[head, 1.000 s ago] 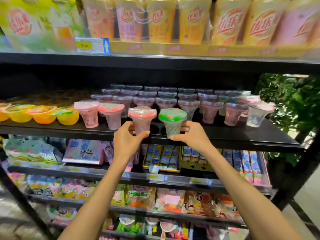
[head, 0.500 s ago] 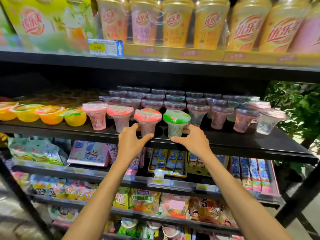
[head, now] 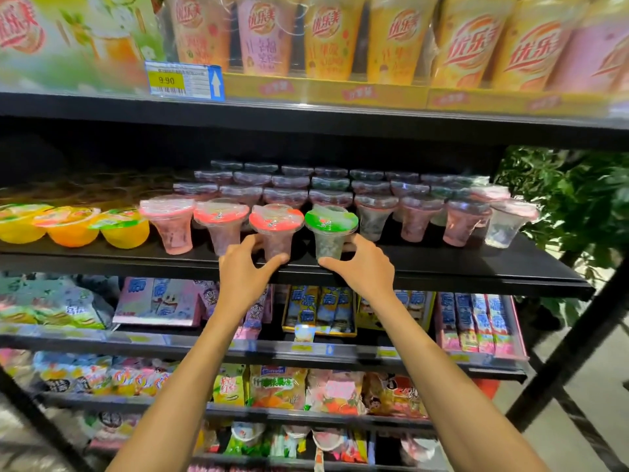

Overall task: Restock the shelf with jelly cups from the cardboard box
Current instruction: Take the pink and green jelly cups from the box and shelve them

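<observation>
While both cups sit at the shelf (head: 442, 267) lip, left hand (head: 243, 272) fingers wrap the red-lid cup (head: 276, 229), right hand (head: 362, 267) the green-lid cup (head: 331, 231). Risk: narrow bases tip forward on release, or knock neighbours.

Two bare forearms, no sleeves; left grip (head: 244, 277), right grip (head: 364, 267) ungloved, ringless.

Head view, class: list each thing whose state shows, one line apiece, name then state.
red-lidded jelly cup: upright, sealed, on shelf
green-lidded jelly cup: upright, sealed, on shelf
left hand: fingers around red-lidded cup's base
right hand: fingers around green-lidded cup's base
</observation>
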